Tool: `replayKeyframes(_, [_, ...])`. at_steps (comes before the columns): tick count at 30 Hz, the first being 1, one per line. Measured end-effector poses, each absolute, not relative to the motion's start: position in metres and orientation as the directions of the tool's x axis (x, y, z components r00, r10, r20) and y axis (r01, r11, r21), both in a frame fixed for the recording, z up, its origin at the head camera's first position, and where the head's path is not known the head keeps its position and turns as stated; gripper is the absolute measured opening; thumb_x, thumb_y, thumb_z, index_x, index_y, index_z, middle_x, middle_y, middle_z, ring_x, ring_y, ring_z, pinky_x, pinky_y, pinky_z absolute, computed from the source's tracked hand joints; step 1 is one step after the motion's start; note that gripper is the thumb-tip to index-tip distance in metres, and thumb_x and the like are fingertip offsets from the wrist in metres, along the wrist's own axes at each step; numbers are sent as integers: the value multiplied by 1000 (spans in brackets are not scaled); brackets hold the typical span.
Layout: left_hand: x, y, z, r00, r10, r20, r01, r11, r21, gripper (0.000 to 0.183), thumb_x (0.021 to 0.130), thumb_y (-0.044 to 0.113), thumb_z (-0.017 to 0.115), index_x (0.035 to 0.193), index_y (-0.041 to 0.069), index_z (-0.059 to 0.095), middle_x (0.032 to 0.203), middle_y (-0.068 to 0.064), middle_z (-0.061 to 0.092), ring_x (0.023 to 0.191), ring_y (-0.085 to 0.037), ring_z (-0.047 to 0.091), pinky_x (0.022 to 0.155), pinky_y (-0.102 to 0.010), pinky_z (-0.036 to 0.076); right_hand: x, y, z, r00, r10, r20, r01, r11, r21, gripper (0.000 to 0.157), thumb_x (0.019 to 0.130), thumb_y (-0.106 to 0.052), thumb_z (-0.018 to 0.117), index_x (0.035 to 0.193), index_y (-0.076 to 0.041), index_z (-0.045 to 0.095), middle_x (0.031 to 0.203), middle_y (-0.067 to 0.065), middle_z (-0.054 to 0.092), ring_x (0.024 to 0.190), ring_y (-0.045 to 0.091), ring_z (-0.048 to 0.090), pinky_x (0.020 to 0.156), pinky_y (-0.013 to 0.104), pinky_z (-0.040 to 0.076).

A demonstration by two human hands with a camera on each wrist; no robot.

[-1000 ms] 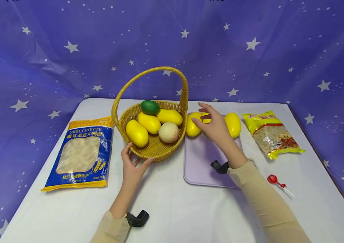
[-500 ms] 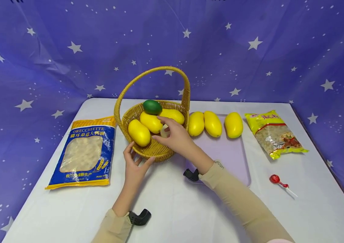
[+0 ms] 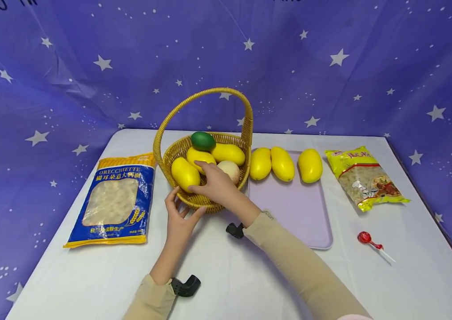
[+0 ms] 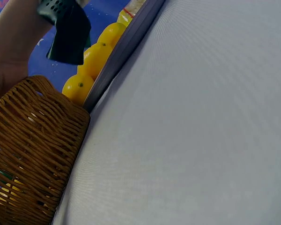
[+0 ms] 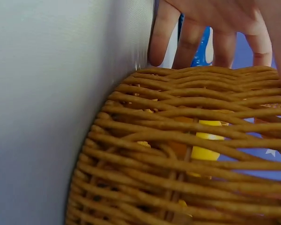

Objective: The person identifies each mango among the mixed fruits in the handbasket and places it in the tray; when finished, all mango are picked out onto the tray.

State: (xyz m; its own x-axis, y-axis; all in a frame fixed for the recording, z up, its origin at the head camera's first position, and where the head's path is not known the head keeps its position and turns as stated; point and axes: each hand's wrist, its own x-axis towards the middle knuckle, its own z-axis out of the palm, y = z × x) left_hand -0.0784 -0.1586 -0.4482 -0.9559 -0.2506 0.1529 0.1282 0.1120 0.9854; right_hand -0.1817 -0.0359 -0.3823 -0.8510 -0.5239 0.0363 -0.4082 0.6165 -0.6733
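A wicker basket (image 3: 206, 207) with a tall handle holds three yellow mangoes, a green oval fruit (image 3: 203, 141) and a pale round peach-like fruit (image 3: 230, 170). My left hand (image 3: 179, 222) touches the basket's front rim, thumb and fingers spread along it. Inside the basket, my right hand (image 3: 219, 184) reaches over the front, its thumb and fingers at the right side of the leftmost mango (image 3: 185, 173); whether they grip it is unclear. The right wrist view shows the left hand's fingers (image 5: 187, 42) extended beside the woven wall (image 5: 178, 136).
A lilac tray (image 3: 286, 218) right of the basket bears three more mangoes (image 3: 283, 164) along its far edge. A blue orecchiette bag (image 3: 110, 202) lies left, a yellow food bag (image 3: 366, 180) right. A red lollipop (image 3: 364, 237) lies at front right. A starry purple cloth hangs behind.
My right hand has moved left from above the tray, across the pale round fruit, to the leftmost mango in the basket. The left hand stays at the basket's rim.
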Motion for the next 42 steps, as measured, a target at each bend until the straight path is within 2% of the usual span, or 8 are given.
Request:
replayKeyframes(5, [-72,-155,-429,-961,-241,134,112,106,988,81,86,4,72,145,2,17,153,-18,15,138,-39,24,106,-54,33,-186,-46,-384,-850,-527,6,-407,649,-643,76,84,-41,74,146,-11,41,136,12,51,118,24,53,97,40,46])
replayKeyframes(7, [-71,-154,-425,-963,-241,122,99,107,989,81,86,5,72,146,2,16,153,-17,15,138,-38,25,107,-53,33,-187,-50,-385,-852,-523,-8,-405,669,-624,76,84,-42,73,146,-11,41,137,12,51,118,24,54,97,40,45])
replayKeyframes(15, [-70,-153,-423,-965,-240,108,87,95,992,85,85,5,73,147,4,15,154,-16,13,137,-34,27,107,-51,34,-190,-64,-389,-851,-526,8,-462,740,-489,75,86,-43,69,147,-10,40,128,13,52,91,25,60,84,39,52])
replayKeyframes(21, [-72,-154,-428,-965,-236,118,99,90,991,85,85,5,73,147,4,15,154,-15,13,138,-36,26,106,-51,34,-191,-68,-389,-859,-511,12,-456,757,-468,69,86,-40,71,141,-7,47,124,14,50,86,23,59,79,36,53])
replayKeyframes(27, [-79,-159,-452,-958,-253,137,115,97,989,86,85,12,75,148,16,17,154,-5,15,138,-29,27,107,-47,35,-193,-69,-389,-867,-498,6,-437,754,-490,68,84,-38,74,139,-5,50,126,15,49,90,24,59,81,35,53])
replayKeyframes(35, [-79,-159,-456,-951,-265,157,128,124,984,85,84,16,77,147,20,20,153,-3,17,137,-28,28,105,-47,37,-194,-65,-390,-874,-485,-15,-396,731,-555,68,81,-36,75,138,-7,52,127,12,50,92,22,59,82,36,51])
replayKeyframes(42, [-70,-155,-426,-965,-234,115,94,96,991,84,86,7,73,148,6,16,154,-15,13,139,-38,23,107,-52,33,-192,-53,-387,-879,-476,12,-367,662,-653,67,79,-33,76,136,-6,54,128,11,51,100,22,58,87,38,50])
